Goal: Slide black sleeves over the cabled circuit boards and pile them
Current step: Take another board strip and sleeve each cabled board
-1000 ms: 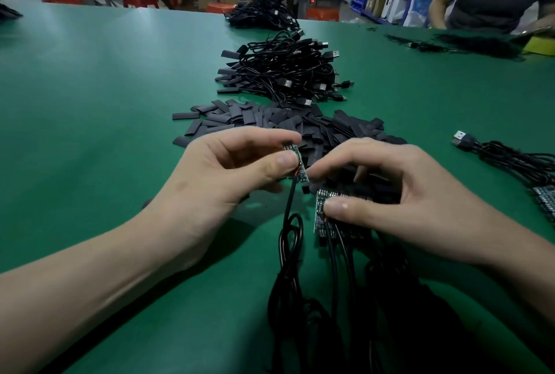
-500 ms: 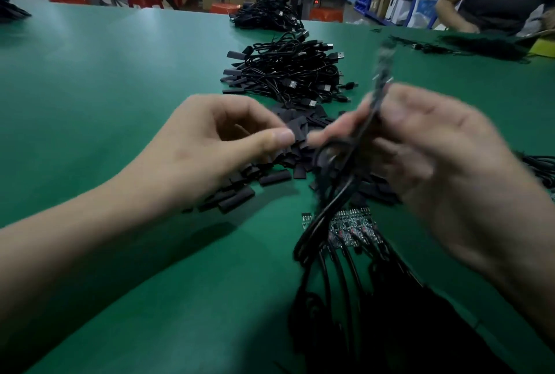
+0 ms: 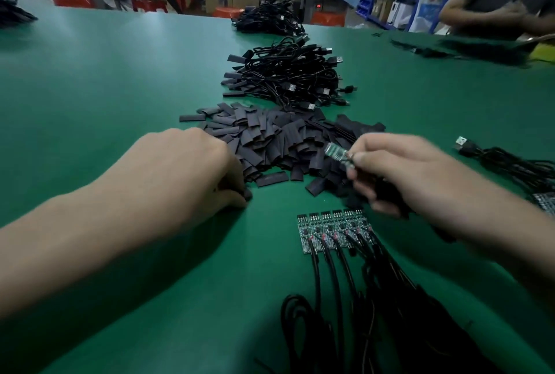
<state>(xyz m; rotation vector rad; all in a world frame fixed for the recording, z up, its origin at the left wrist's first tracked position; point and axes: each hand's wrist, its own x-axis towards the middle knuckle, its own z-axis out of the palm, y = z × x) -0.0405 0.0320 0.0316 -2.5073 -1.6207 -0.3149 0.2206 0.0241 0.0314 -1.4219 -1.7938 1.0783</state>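
A circuit board point(image 3: 336, 153) is pinched by the right hand point(image 3: 405, 175); the left hand point(image 3: 186, 172) is curled at the sleeve pile point(image 3: 270, 136), whether anything is held cannot be told.

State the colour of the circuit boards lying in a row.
The circuit boards are green with dark parts; head view.

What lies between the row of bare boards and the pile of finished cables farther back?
Head view: the heap of loose black sleeves lies between the boards and the cable pile.
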